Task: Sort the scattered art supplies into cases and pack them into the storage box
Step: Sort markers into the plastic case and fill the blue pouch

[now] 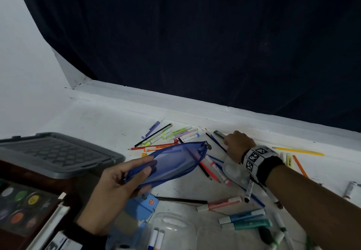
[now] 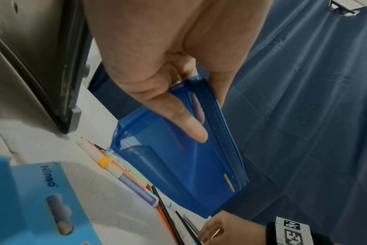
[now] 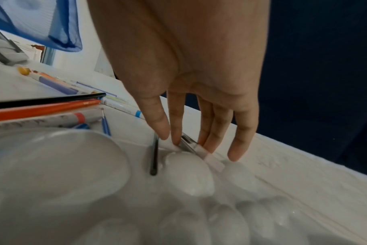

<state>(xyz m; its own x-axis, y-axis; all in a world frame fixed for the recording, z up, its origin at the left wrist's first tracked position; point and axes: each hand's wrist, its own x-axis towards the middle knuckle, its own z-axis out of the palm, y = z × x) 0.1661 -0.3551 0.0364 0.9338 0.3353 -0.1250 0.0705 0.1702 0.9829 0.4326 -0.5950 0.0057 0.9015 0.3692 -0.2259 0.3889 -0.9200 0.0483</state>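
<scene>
My left hand (image 1: 149,164) holds a blue mesh pencil case (image 1: 175,162) by one end above the table, thumb on top and fingers underneath, as the left wrist view shows (image 2: 178,165). The case's zip edge faces right, with its pull at the far end. My right hand (image 1: 227,140) reaches to the back of the table. Its straight fingertips (image 3: 201,142) touch a dark grey pen (image 3: 214,161) with a silvery clip and a pale end; the pen (image 1: 218,133) lies flat on the white table. Scattered pencils and markers (image 1: 168,134) lie beyond the case.
The storage box with its grey lid (image 1: 58,156) stands at the left, a watercolour set (image 1: 19,206) in front of it. A white mixing palette (image 3: 73,165) lies under my right wrist. A blue carton (image 1: 142,206), a clear case (image 1: 172,228) and more markers (image 1: 242,217) lie near me.
</scene>
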